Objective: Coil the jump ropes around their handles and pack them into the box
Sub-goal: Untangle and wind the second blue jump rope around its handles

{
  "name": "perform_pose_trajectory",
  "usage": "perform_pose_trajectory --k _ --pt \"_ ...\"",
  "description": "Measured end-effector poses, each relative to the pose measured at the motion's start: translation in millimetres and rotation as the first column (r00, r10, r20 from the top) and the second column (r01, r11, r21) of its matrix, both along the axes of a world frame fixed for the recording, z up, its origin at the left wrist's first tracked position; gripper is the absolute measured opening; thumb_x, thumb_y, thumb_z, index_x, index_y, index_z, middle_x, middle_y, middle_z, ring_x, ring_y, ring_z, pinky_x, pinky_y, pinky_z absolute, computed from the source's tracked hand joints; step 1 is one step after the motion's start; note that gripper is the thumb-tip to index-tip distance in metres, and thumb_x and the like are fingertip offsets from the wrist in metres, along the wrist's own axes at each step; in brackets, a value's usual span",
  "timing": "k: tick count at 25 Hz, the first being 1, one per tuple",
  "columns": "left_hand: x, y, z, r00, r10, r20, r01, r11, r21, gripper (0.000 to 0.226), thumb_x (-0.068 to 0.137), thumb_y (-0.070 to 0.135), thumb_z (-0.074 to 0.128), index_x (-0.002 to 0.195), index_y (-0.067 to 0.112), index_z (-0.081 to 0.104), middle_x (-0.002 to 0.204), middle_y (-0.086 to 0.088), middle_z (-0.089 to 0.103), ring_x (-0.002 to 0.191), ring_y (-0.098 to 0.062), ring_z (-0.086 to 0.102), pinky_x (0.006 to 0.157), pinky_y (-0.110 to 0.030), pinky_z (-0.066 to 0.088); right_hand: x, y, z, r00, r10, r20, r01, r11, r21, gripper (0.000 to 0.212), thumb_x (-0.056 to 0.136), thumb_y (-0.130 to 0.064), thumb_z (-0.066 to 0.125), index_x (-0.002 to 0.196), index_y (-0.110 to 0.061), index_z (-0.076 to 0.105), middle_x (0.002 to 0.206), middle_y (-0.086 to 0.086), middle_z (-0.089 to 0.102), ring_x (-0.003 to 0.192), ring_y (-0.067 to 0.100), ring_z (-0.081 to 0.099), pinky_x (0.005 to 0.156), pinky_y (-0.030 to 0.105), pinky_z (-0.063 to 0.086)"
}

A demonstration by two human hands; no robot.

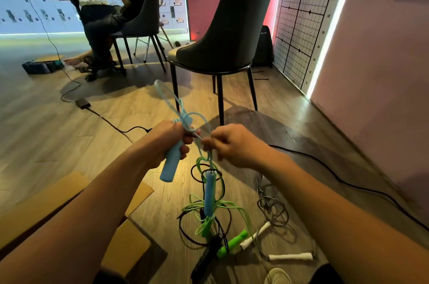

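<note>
Floor [46,135]: wood planks, the largest surface. Open room runs from 8 to 10 o'clock. It is closed off at 3 o'clock by a pink wall [383,74] whose base edge slants from 1 to 4 o'clock.

Chairs, two: a dark chair [222,35] at 12 o'clock, with its legs just beyond the hands. A second chair [141,16] at 11 o'clock has a person seated on it.

Box [130,244], one: cardboard, flaps spread, at 7 o'clock on the floor under the left forearm.

Hands, two:
- The left hand [167,142], at centre, is clenched around a blue handle [170,167], which tilts down toward 6 o'clock.
- The right hand [234,144], just beside it at 3 o'clock and blurred, pinches the blue cord [167,95]. The cord loops up toward 12 o'clock.

Jump ropes, four:
- Blue, held off the floor. Its second blue handle [210,195] hangs upright below the hands.
- Green cord [209,207], tangled on the floor at 6 o'clock, with one green handle [232,243] plainly seen.
- Black handle [206,258], one, touching the green one, with its cord mixed into the same heap.
- White handles [290,256], two, at 5 o'clock, with a grey cord [271,207] coiled loosely beside them.

Floor cable [348,184], black: crosses from 3 to 4 o'clock, apart from the ropes.
</note>
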State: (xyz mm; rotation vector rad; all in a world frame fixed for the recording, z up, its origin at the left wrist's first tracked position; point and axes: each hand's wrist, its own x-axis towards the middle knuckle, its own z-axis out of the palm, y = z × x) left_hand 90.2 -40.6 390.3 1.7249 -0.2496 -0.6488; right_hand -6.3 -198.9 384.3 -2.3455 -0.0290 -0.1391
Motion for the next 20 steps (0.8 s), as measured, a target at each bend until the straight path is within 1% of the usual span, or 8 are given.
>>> perform_pose_trajectory --k 3,6,7,9,12,15,17,20 --pt "13.4 11.0 -3.4 0.997 0.06 0.052 -0.068 0.983 0.169 0.007 0.087 0.011 0.066 0.085 0.006 0.063 0.055 -0.001 0.054 0.044 -0.013 0.046 0.045 -0.023 0.042 -1.6 -30.3 7.7 0.918 -0.311 0.245 0.234 0.926 0.296 0.03 0.102 -0.035 0.053 0.088 -0.015 0.071 0.08 0.003 0.07 0.07 0.015 0.067 0.063 0.029 0.057" --pt "22.5 24.3 -10.0 0.993 0.077 0.094 -0.103 0.943 0.316 0.011 0.088 0.013 0.065 0.092 0.002 0.065 0.065 -0.005 0.057 0.05 -0.015 0.049 0.049 -0.025 0.044 -2.4 -44.0 1.9 0.913 -0.341 0.226 0.347 0.938 0.014 0.033 0.102 -0.033 0.052 0.088 -0.009 0.07 0.08 0.006 0.067 0.075 0.025 0.065 0.069 0.044 0.057" --pt "26.2 26.7 -12.0 0.99 0.085 0.112 -0.12 0.929 0.35 0.014 0.088 0.013 0.065 0.095 0.001 0.066 0.068 -0.007 0.057 0.052 -0.016 0.05 0.049 -0.026 0.045 -3.5 -41.9 3.0 0.895 -0.329 0.303 0.354 0.935 -0.03 0.03 0.102 -0.029 0.053 0.089 -0.007 0.07 0.079 0.005 0.066 0.074 0.024 0.064 0.07 0.043 0.057" --pt "31.8 29.1 -15.3 0.984 0.123 0.126 -0.162 0.914 0.371 0.017 0.088 0.012 0.065 0.101 0.0 0.065 0.07 -0.008 0.057 0.052 -0.016 0.051 0.049 -0.026 0.045 -2.4 -46.1 11.0 0.787 -0.345 0.511 0.377 0.925 0.045 0.023 0.1 -0.025 0.057 0.089 -0.011 0.071 0.076 -0.003 0.064 0.069 0.012 0.063 0.066 0.03 0.056" --pt "31.1 28.7 -16.1 0.979 0.164 0.121 -0.196 0.919 0.342 0.019 0.087 0.01 0.063 0.103 -0.001 0.064 0.069 -0.008 0.057 0.051 -0.016 0.05 0.048 -0.025 0.045 -3.6 -50.4 16.3 0.868 -0.329 0.372 0.375 0.925 -0.056 0.016 0.097 -0.022 0.062 0.089 -0.018 0.076 0.075 -0.003 0.068 0.069 0.016 0.065 0.067 0.036 0.057" --pt "32.2 26.8 -15.7 0.983 0.153 0.103 -0.179 0.924 0.338 0.021 0.088 0.011 0.062 0.106 0.0 0.065 0.068 -0.007 0.057 0.049 -0.014 0.049 0.046 -0.024 0.044 0.3 -60.6 12.2 0.732 -0.356 0.581 0.452 0.892 -0.023 0.015 0.097 -0.014 0.062 0.1 -0.011 0.076 0.088 0.0 0.07 0.075 0.012 0.064 0.067 0.021 0.049" --pt "30.4 26.9 -16.6 0.984 0.154 0.091 -0.175 0.93 0.324 0.021 0.088 0.012 0.062 0.106 0.001 0.065 0.067 -0.006 0.056 0.048 -0.014 0.048 0.046 -0.024 0.044 -2.9 -60.4 12.1 0.823 -0.307 0.478 0.432 0.885 -0.175 0.018 0.094 -0.009 0.063 0.103 -0.011 0.077 0.095 0.006 0.07 0.086 0.02 0.066 0.071 0.024 0.046" --pt "30.1 25.6 -14.1 0.984 0.15 0.095 -0.172 0.932 0.32 0.02 0.089 0.012 0.063 0.104 0.0 0.065 0.066 -0.006 0.056 0.049 -0.014 0.048 0.046 -0.024 0.044 -2.6 -75.1 18.3 0.724 -0.335 0.603 0.492 0.863 -0.112 0.02 0.089 0.001 0.064 0.103 -0.006 0.077 0.096 0.006 0.064 0.088 0.018 0.06 0.076 0.018 0.049"
